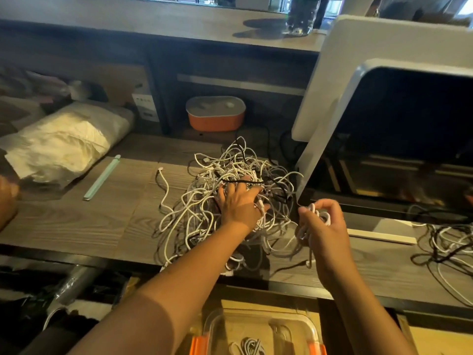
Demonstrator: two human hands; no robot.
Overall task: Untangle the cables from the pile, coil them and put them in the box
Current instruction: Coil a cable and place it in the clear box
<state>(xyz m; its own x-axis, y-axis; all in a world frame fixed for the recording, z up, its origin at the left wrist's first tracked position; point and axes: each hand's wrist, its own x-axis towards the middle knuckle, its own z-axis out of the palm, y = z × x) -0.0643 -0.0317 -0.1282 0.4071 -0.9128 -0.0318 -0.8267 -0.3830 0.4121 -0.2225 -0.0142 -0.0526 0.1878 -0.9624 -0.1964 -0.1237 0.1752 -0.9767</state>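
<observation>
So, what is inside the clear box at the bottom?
Coiled white cable lies in the box. The near part of the box falls outside the picture, so anything there cannot be seen.

At your nine o'clock a bulky white bundle in clear plastic wrap (64,142) lies on the grey wood-grain desk (76,221). Just beside it lies a slim pale-green plastic strip (102,176). At twelve, an oval orange tub with a white lid (215,116) sits in a shelf recess. A white-framed dark monitor (409,137) fills three o'clock, and a clear glass vase (300,19) stands at one.
</observation>
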